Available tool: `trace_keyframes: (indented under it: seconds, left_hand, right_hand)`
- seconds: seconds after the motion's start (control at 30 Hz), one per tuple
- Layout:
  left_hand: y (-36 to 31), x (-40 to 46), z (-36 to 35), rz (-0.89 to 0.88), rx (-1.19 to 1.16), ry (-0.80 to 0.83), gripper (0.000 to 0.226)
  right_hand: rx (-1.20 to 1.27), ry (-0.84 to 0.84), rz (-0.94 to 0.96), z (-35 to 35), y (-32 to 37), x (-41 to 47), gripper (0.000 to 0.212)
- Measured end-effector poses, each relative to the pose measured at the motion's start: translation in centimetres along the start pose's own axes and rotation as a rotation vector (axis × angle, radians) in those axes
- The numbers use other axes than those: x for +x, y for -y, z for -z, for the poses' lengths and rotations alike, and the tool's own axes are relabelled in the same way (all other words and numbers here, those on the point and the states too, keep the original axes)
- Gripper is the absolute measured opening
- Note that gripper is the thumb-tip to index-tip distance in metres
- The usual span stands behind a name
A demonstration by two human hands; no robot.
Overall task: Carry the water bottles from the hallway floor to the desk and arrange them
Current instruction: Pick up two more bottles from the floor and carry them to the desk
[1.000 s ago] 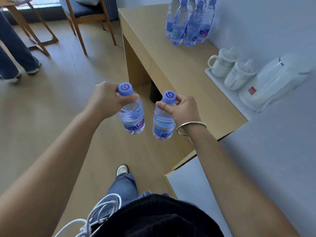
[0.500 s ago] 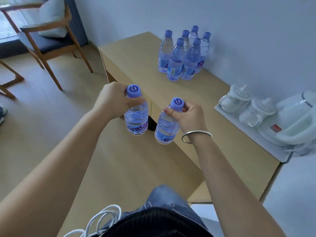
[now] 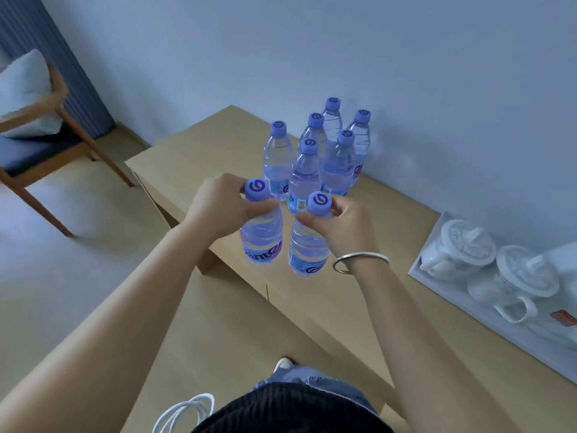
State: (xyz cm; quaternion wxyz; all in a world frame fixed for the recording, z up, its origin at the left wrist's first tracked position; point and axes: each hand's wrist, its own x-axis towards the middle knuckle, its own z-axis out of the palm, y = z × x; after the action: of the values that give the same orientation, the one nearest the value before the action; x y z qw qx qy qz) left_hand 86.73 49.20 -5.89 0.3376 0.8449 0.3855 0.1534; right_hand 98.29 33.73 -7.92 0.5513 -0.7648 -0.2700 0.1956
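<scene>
My left hand grips a clear water bottle by its neck, just under the purple cap. My right hand, with a silver bangle on the wrist, holds a second bottle the same way. Both bottles hang upright in the air over the light wooden desk, side by side and close together. Just beyond them, several bottles with purple caps stand in a tight cluster on the desk near the wall.
A white tray with lidded white cups and a kettle sits at the desk's right end. A wooden chair with a cushion stands at the left on the floor. White cords hang at my waist.
I have stepped closer to the desk. Both held bottles have moved forward from over the floor to above the desk top, near the standing cluster.
</scene>
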Motion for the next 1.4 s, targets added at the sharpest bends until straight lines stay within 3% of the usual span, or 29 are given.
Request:
trace_keyframes:
  seconds: [0.4, 0.63, 0.83, 0.97, 1.17, 1.33, 1.4]
  left_hand:
    - [-0.9, 9.3, -2.8, -0.084, 0.114, 0.110, 0.050]
    - [-0.4, 10.7, -3.7, -0.161, 0.176, 0.131, 0.058]
    - [1.3, 10.3, -3.2, -0.239, 0.175, 0.233, 0.050]
    - [2.4, 9.6, -2.7, -0.326, 0.095, 0.362, 0.039]
    - [4.8, 8.6, -2.3, -0.417, -0.005, 0.483, 0.053]
    - [6.0, 5.8, -2.0, -0.458, 0.181, 0.542, 0.079]
    - [5.8, 3.9, -2.1, -0.526, 0.275, 0.569, 0.069]
  right_hand:
    - [-0.046, -0.109, -0.102, -1.4, -1.1, 6.3, 0.017]
    - [-0.074, -0.288, -0.167, -2.8, -1.2, 5.7, 0.021]
    - [-0.120, -0.389, -0.224, -4.6, -0.5, 5.0, 0.019]
    - [-0.212, -0.400, -0.322, -5.7, 0.0, 4.3, 0.024]
    - [-0.229, -0.518, -0.364, -7.9, 1.4, 1.3, 0.033]
    - [-0.227, -0.564, -0.517, -9.1, 1.1, -3.6, 0.065]
    - [-0.246, -0.587, -0.576, -9.3, 0.9, -5.6, 0.063]
